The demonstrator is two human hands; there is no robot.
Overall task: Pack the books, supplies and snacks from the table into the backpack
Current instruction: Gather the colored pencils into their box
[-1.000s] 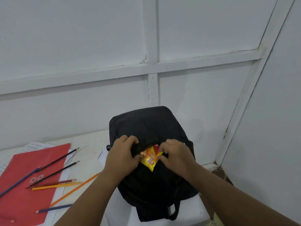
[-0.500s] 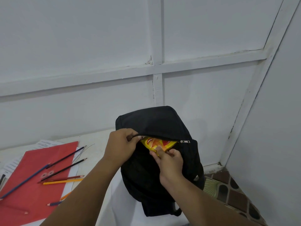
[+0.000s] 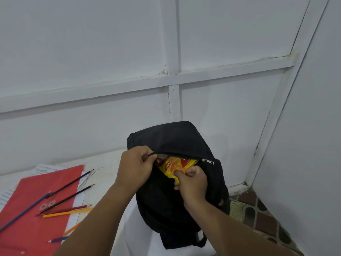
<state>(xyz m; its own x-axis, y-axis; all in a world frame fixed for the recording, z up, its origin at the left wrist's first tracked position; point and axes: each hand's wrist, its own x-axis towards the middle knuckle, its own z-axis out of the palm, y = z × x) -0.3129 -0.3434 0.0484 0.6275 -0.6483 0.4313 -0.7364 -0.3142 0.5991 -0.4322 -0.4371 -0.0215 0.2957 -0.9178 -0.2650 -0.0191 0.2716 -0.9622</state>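
Left hand (image 3: 135,169) pinches the pocket edge of one backpack (image 3: 177,143). Right hand (image 3: 191,183) is closed on one snack packet (image 3: 173,166) between both hands. Seven pencils (image 3: 68,212) lie left of them.

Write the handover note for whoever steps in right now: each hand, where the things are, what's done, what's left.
Left hand: pinching the upper edge of the pocket opening on the black backpack, holding it open.
Right hand: pushing the yellow snack packet into that pocket; packet partly in.
Zipper pull sits at the opening's right end.
Left: red folder, papers and pencils lie on the table.
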